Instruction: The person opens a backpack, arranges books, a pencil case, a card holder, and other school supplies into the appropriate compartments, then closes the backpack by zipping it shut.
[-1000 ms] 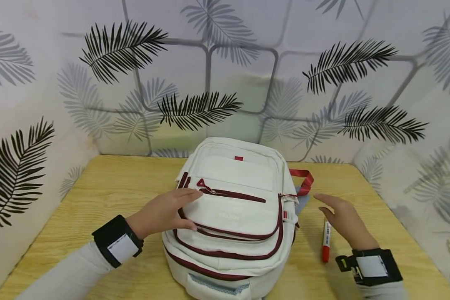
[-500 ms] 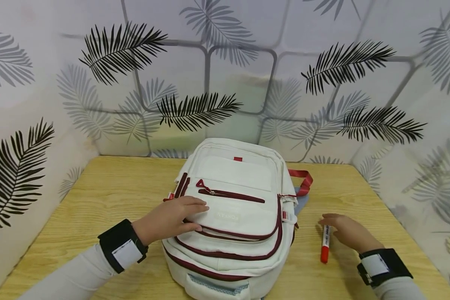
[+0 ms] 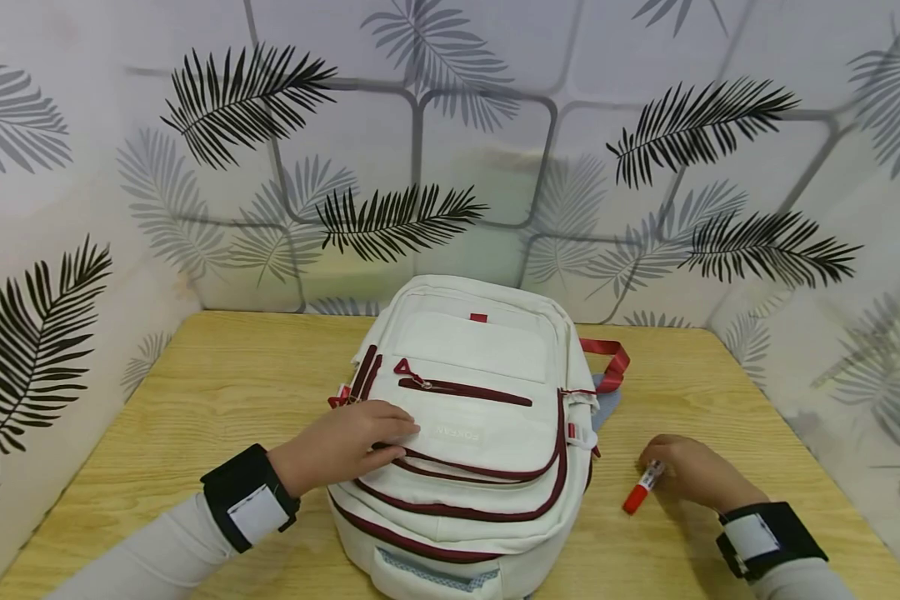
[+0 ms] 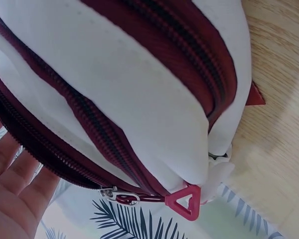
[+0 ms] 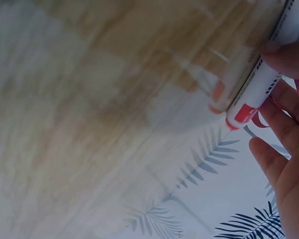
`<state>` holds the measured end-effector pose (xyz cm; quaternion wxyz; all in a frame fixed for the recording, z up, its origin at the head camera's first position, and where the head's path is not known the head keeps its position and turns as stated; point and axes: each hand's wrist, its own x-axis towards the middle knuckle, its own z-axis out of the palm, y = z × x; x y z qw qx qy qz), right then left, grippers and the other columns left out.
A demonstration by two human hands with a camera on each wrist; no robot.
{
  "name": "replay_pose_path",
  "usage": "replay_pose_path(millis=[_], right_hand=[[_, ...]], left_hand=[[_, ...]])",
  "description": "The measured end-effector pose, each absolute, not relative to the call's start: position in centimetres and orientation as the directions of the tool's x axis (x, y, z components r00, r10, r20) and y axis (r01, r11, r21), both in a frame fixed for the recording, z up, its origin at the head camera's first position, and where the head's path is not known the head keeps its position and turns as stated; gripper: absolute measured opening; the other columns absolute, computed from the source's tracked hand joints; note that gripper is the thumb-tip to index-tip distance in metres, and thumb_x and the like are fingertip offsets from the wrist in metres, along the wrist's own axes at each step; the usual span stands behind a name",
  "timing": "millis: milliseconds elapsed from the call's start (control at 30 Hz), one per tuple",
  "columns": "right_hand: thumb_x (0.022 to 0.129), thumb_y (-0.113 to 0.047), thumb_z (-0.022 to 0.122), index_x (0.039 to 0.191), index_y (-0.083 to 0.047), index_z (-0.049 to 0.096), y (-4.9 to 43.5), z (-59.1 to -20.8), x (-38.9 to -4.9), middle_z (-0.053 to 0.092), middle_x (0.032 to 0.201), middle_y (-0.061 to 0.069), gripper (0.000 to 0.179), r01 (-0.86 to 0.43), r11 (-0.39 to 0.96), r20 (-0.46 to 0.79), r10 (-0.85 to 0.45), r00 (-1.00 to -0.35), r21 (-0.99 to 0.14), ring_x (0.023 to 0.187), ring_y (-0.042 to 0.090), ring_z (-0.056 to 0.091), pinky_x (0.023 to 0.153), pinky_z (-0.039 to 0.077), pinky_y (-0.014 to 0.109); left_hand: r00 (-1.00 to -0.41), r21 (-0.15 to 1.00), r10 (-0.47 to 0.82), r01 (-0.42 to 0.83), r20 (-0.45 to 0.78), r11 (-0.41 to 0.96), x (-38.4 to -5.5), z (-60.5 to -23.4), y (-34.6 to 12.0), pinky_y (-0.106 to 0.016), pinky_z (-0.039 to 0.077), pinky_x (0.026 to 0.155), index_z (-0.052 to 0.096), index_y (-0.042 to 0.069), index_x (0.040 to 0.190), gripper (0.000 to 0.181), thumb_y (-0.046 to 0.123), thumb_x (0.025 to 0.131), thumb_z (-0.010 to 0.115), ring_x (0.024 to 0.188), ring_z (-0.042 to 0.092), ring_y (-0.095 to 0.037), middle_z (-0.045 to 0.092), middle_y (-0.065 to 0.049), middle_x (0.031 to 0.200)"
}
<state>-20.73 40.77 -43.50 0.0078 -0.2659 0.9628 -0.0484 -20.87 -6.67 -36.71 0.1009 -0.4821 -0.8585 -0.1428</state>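
A white backpack [image 3: 450, 521] with dark red zips lies front up on the table. My left hand [image 3: 348, 442] rests on the left side of its front pocket, fingers over the panel and thumb near the pocket's zip edge. In the left wrist view its extended fingers [image 4: 22, 184] lie along the zip edge, near a red triangular zip pull [image 4: 184, 201]; the thumb is mostly hidden. My right hand [image 3: 693, 471] pinches a white marker [image 3: 650, 475] with a red cap, right of the backpack. In the right wrist view the marker [image 5: 269, 74] is between thumb and fingers, slanting close over the table.
The wood-grain table [image 3: 247, 358] extends around the backpack, with walls of leaf-patterned covering [image 3: 487, 150] behind and at both sides. A red strap loop [image 3: 611, 362] sticks out at the backpack's upper right, beside a white side buckle [image 3: 581, 435].
My right hand has come down onto the marker and taken hold of it; the marker's red end has swung left. My left hand has settled lower on the front pocket.
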Motion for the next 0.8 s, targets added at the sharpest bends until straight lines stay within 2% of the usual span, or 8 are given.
replay_pose_path(millis=[100, 267, 433, 567, 800], right_hand=[[0.064, -0.003, 0.074, 0.084, -0.012, 0.067, 40.8, -43.6, -20.5, 0.057, 0.079, -0.006, 0.023, -0.502, 0.858, 0.013, -0.504, -0.864, -0.113, 0.071, 0.009, 0.054, 0.064, 0.048, 0.03], [0.068, -0.003, 0.072, 0.086, -0.012, 0.067, 40.7, -43.6, -20.0, 0.055, 0.077, -0.007, 0.021, -0.451, 0.885, -0.018, -0.455, -0.89, -0.115, 0.068, 0.004, 0.05, 0.06, 0.046, 0.026], [0.07, -0.006, 0.071, 0.087, -0.015, 0.066, 40.1, -43.5, -19.2, 0.055, 0.077, -0.009, 0.02, -0.391, 0.913, -0.107, -0.403, -0.909, -0.116, 0.068, 0.003, 0.05, 0.062, 0.047, 0.026], [0.072, -0.005, 0.07, 0.088, -0.015, 0.066, 39.3, -43.0, -18.7, 0.056, 0.079, -0.009, 0.019, -0.356, 0.927, -0.167, -0.372, -0.913, -0.122, 0.07, 0.004, 0.052, 0.065, 0.048, 0.027], [0.071, -0.008, 0.071, 0.088, -0.015, 0.065, 38.3, -41.3, -17.9, 0.056, 0.078, -0.008, 0.019, -0.383, 0.92, -0.139, -0.391, -0.91, -0.083, 0.068, 0.003, 0.052, 0.06, 0.047, 0.024]], left_hand=[[-0.504, 0.145, 0.802, 0.863, 0.322, 0.484, -20.8, -36.8, -6.6, -0.028, 0.048, 0.082, 0.066, 0.009, 0.104, 0.023, 0.017, 0.082, 0.063, 0.098, 0.058, -0.016, 0.062, -0.005, 0.105], [-0.504, 0.157, 0.801, 0.863, 0.323, 0.48, -20.6, -36.8, -6.4, -0.025, 0.048, 0.081, 0.068, 0.01, 0.093, 0.013, 0.014, 0.081, 0.064, 0.095, 0.058, -0.014, 0.063, -0.003, 0.101], [-0.486, 0.153, 0.8, 0.873, 0.351, 0.463, -20.7, -36.5, -6.5, -0.021, 0.048, 0.076, 0.067, 0.012, 0.087, 0.007, 0.014, 0.081, 0.064, 0.086, 0.059, -0.009, 0.064, 0.002, 0.09], [-0.465, 0.104, 0.793, 0.88, 0.395, 0.464, -20.7, -36.1, -6.5, -0.02, 0.048, 0.069, 0.064, 0.016, 0.082, 0.003, 0.013, 0.082, 0.063, 0.078, 0.057, -0.005, 0.062, 0.006, 0.081], [-0.496, 0.043, 0.748, 0.844, 0.44, 0.535, -20.4, -35.1, -6.3, -0.022, 0.048, 0.06, 0.062, 0.015, 0.083, 0.003, 0.014, 0.085, 0.06, 0.071, 0.059, -0.006, 0.063, 0.005, 0.078]])
